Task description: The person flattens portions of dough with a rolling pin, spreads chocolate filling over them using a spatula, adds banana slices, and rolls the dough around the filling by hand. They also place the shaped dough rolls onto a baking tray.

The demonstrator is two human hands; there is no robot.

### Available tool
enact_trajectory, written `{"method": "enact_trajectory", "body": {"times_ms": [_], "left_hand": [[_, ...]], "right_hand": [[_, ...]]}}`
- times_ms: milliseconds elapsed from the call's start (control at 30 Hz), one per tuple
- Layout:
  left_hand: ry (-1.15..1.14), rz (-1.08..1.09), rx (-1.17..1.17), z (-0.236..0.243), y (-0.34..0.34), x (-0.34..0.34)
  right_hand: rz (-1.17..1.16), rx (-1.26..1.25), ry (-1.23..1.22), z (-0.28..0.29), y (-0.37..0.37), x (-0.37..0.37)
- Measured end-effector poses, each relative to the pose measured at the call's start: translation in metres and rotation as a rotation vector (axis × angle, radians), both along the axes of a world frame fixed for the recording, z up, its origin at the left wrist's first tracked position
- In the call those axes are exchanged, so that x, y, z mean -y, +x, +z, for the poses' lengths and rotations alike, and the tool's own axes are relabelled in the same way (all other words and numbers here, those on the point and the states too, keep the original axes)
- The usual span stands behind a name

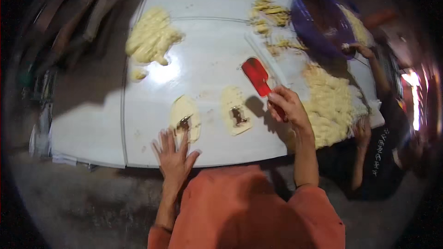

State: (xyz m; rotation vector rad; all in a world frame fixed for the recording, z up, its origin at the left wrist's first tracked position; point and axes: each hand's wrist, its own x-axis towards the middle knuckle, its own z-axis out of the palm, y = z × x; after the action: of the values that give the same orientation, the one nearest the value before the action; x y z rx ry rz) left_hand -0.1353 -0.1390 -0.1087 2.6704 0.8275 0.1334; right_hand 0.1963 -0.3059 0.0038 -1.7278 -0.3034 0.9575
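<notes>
Dough ovals [187, 109], two; right grip [290, 107] closed round one scoop [255, 74]; left grip [174, 159] splayed, empty

I see a white surface [198, 60] carrying two dough ovals [185, 109] mid-frame, a dough heap [153, 37] upper left, many dough pieces [330, 106] at right.

The shirt [240, 207] is orange-red with short sleeves [321, 208]
</notes>
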Motion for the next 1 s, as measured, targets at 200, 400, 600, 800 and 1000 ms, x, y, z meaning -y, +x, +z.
{"method": "enact_trajectory", "body": {"times_ms": [200,400,600,800,1000], "left_hand": [[0.200,-0.031,0.196,-0.021,0.000,0.007],[0.258,-0.093,0.313,-0.024,-0.001,0.008],[0.373,-0.121,0.327,-0.028,0.004,0.006],[0.315,-0.084,0.350,-0.022,-0.003,0.005],[0.270,-0.124,0.340,-0.024,-0.003,0.006]], "right_hand": [[-0.574,0.547,-0.013,0.029,0.149,0.086],[-0.401,1.075,-0.888,0.047,0.227,0.093],[-0.309,1.416,-1.013,0.060,0.212,0.057],[-0.020,1.559,-1.096,0.088,0.156,0.074],[-0.168,0.950,-0.682,0.016,0.142,0.083]]}}
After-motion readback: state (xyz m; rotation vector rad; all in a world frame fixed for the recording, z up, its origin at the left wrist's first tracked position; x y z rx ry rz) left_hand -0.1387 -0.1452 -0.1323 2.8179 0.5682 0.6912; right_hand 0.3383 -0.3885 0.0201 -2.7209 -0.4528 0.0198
